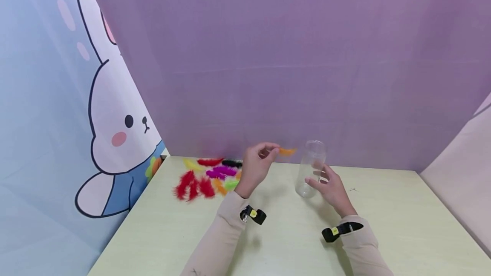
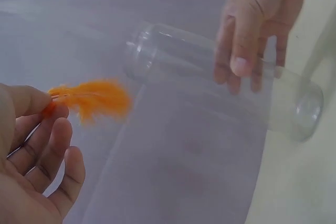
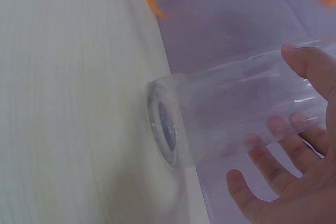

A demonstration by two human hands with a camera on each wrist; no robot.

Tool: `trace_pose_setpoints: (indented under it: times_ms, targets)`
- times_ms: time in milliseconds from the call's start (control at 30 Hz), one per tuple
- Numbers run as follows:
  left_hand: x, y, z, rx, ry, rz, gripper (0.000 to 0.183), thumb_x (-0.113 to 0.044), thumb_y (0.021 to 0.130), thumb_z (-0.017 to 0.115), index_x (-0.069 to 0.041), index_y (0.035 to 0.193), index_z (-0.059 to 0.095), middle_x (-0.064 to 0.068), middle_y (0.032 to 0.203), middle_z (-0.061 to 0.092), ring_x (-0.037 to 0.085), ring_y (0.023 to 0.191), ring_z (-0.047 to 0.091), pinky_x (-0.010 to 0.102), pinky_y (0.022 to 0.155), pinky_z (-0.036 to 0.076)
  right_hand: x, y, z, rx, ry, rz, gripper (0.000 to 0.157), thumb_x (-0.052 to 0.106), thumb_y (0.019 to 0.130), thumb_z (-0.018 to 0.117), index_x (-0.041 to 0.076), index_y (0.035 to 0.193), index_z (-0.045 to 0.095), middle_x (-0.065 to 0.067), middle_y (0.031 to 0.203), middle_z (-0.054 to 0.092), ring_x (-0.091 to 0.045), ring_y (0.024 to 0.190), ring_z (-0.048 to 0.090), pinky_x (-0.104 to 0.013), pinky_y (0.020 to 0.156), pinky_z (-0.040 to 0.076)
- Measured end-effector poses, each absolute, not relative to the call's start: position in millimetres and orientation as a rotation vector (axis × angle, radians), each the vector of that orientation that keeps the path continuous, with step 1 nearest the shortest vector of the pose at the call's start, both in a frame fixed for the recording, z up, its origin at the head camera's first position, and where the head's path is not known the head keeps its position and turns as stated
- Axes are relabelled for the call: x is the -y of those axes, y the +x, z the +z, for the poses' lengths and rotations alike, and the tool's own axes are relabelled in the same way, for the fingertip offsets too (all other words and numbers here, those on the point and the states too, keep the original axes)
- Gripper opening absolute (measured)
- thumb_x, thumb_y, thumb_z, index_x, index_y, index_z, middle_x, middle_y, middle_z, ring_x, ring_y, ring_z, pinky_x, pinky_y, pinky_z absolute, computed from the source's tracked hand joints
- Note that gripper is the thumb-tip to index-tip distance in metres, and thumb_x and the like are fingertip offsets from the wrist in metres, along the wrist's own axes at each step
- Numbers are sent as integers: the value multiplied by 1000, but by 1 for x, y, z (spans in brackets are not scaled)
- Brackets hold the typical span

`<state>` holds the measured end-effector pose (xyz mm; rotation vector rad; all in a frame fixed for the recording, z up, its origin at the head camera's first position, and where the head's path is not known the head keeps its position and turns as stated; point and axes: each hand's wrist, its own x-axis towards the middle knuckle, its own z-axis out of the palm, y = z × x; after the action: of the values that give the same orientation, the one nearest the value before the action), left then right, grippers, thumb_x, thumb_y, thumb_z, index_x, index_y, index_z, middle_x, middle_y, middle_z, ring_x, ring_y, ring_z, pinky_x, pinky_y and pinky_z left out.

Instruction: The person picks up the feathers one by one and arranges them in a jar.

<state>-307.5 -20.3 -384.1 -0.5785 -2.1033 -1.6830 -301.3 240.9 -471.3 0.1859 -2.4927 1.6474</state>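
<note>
My left hand (image 1: 256, 167) pinches an orange feather (image 1: 287, 151) by its quill between thumb and fingertips. The fluffy end (image 2: 102, 98) points toward the mouth of a clear glass jar (image 1: 308, 163), a short gap away from it. This tall jar stands upright on the table, and nothing shows inside it. Around the jar's right side, my right hand (image 1: 333, 188) holds it with the thumb on one side and the fingers on the other. Several fingertips show through the glass (image 3: 226, 114) in the right wrist view.
Loose feathers lie at the table's back left: red ones (image 1: 186, 185), a yellow one (image 1: 193, 165), purple ones (image 1: 222, 172), a black one (image 1: 231, 163) and a green one (image 1: 231, 184). A purple cloth (image 1: 291, 63) hangs behind the pale table (image 1: 284, 242).
</note>
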Motion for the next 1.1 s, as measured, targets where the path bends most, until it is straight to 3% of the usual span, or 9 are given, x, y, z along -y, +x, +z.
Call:
trace_pose_setpoints:
  times_ms: [267,467,567,833,967,1100]
  targets:
    - [14,-311,-370,2028,-605,-1829,18,-26,96,73,-11,106,79,17,86,73,8,69,60,20,58,46,-240,-300,-470,2487,180,1677,72,31,91,79,10,150,45,-18,154,48,-40,141,47,-59,117,36]
    - [7,-314,-364,1948,-576,-2004,20,-25,96,74,-9,106,79,19,87,69,10,69,60,22,64,51,-240,-300,-470,2511,165,1653,72,34,91,78,11,150,44,-15,155,48,-38,140,48,-57,117,37]
    - [2,-314,-361,1911,-554,-2072,21,-24,95,75,-6,107,78,19,90,70,11,70,61,22,66,53,-239,-299,-469,2507,173,1652,72,34,91,78,10,150,44,-16,155,48,-38,140,48,-58,117,37]
    - [-11,-314,-358,1877,-500,-2179,22,-22,95,74,-3,108,77,33,102,69,10,68,61,20,67,54,-240,-300,-470,2514,181,1636,73,36,92,77,10,151,43,-17,155,48,-40,140,47,-59,117,36]
    - [-19,-314,-358,1854,-477,-2227,21,-21,95,75,-4,107,77,32,102,69,12,66,60,20,67,54,-241,-301,-473,2521,172,1623,74,38,91,78,11,151,43,-16,154,48,-39,140,48,-58,117,37]
    - [-26,-315,-360,1834,-440,-2266,20,-21,94,75,-5,106,78,21,97,73,11,66,60,21,66,54,-241,-301,-473,2520,172,1622,74,39,91,78,12,151,44,-15,154,49,-39,140,48,-58,116,37]
